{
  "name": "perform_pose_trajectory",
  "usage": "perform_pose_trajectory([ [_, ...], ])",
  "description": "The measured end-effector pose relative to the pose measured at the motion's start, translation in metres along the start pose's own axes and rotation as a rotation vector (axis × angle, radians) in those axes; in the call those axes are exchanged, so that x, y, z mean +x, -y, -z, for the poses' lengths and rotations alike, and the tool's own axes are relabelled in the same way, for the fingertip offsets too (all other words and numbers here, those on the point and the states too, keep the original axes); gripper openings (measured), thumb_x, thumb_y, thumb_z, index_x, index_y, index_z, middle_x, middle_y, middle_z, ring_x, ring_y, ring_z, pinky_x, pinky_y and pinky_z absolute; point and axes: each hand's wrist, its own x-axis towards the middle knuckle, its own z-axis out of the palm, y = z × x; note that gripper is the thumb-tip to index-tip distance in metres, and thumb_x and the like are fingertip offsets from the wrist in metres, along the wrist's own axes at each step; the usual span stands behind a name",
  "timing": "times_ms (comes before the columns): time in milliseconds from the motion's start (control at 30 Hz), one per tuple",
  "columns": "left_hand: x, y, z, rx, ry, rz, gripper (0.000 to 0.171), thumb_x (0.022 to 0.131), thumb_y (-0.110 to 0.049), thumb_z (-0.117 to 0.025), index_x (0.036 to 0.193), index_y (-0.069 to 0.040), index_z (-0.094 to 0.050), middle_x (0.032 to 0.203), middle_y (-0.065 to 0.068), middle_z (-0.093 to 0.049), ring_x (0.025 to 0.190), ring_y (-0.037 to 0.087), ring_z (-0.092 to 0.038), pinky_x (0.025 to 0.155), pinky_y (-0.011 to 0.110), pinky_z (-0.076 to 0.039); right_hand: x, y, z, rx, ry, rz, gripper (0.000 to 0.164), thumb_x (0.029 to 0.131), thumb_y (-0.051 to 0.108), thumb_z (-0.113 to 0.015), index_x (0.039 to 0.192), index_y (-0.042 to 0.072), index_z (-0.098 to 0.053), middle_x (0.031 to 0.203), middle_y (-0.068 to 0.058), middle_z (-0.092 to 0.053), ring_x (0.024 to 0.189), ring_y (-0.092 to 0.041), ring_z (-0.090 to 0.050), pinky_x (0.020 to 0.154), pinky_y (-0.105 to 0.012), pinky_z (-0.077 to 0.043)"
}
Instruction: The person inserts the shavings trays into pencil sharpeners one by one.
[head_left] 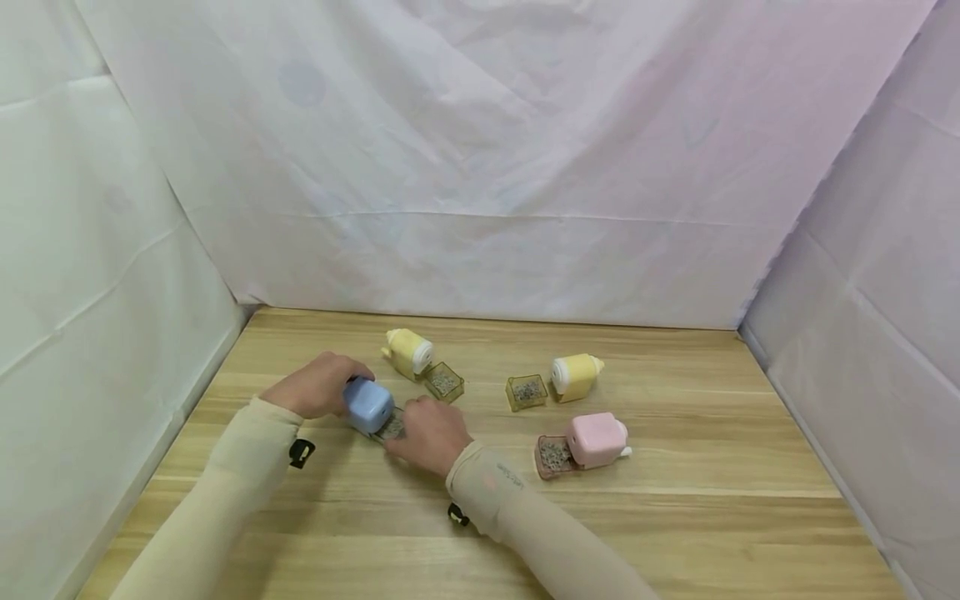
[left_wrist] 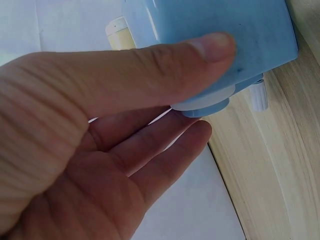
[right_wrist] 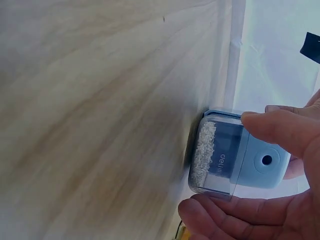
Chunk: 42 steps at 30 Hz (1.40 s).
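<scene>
A blue hand-crank pencil sharpener (head_left: 368, 406) stands on the table between both hands. My left hand (head_left: 321, 386) holds it from the left, with the thumb (left_wrist: 210, 47) lying on the blue body (left_wrist: 240, 30) and the white crank knob (left_wrist: 259, 96) showing below. At its front, my right hand (head_left: 431, 433) pinches the clear shavings drawer (right_wrist: 204, 152) between thumb (right_wrist: 272, 127) and fingers. Pale shavings lie in that drawer, along its bottom. In the right wrist view, the round pencil hole (right_wrist: 266, 160) faces the camera.
Two yellow sharpeners, one behind the hands (head_left: 409, 350) and one right of centre (head_left: 576, 377), stand by yellowish drawers of shavings (head_left: 455, 392) (head_left: 516, 402). A pink sharpener (head_left: 597, 439) sits further right beside its reddish drawer (head_left: 547, 475). White cloth (head_left: 487, 267) walls the table on three sides.
</scene>
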Motion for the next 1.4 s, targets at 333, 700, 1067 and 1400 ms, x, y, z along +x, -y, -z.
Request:
perform_pose_trajectory([
  [333,0.001,-0.002,-0.001,0.008,0.01,0.017,0.053,0.061,0.018,-0.077,0.111,0.002,-0.07,0.106,0.014,-0.071,0.093,0.026,-0.066,0.082,0.044,-0.056,0.007,0.009,-0.001,-0.013,0.003,-0.037,0.042,0.08,0.053,-0.075,0.071,0.016,-0.059,0.068,0.004,-0.054,0.057,-0.01,-0.051,0.045,-0.028,-0.04],
  [700,0.0,-0.004,0.0,0.02,0.009,0.008,0.05,0.063,0.017,-0.078,0.11,0.002,-0.07,0.106,0.014,-0.071,0.092,0.027,-0.066,0.081,0.044,-0.056,0.003,0.001,0.005,-0.033,0.031,0.027,0.051,0.085,0.059,-0.069,0.102,0.011,-0.065,0.087,0.002,-0.06,0.071,-0.008,-0.054,0.053,-0.027,-0.046],
  [1067,0.001,-0.005,-0.001,0.042,0.023,0.018,0.049,0.066,0.015,-0.08,0.112,0.003,-0.07,0.109,0.016,-0.071,0.097,0.029,-0.067,0.083,0.045,-0.056,-0.009,0.001,0.052,-0.022,-0.04,0.1,0.04,0.094,0.044,-0.063,0.121,0.014,-0.064,0.113,0.002,-0.062,0.091,-0.013,-0.062,0.068,-0.028,-0.053],
  [1400,0.0,-0.005,-0.002,0.049,-0.005,0.001,0.048,0.061,0.018,-0.076,0.107,0.002,-0.071,0.103,0.013,-0.072,0.09,0.026,-0.066,0.079,0.043,-0.056,-0.014,-0.005,0.041,-0.108,0.056,0.224,0.023,0.092,0.03,-0.065,0.073,0.018,-0.064,0.073,0.007,-0.055,0.061,-0.007,-0.049,0.05,-0.023,-0.041],
])
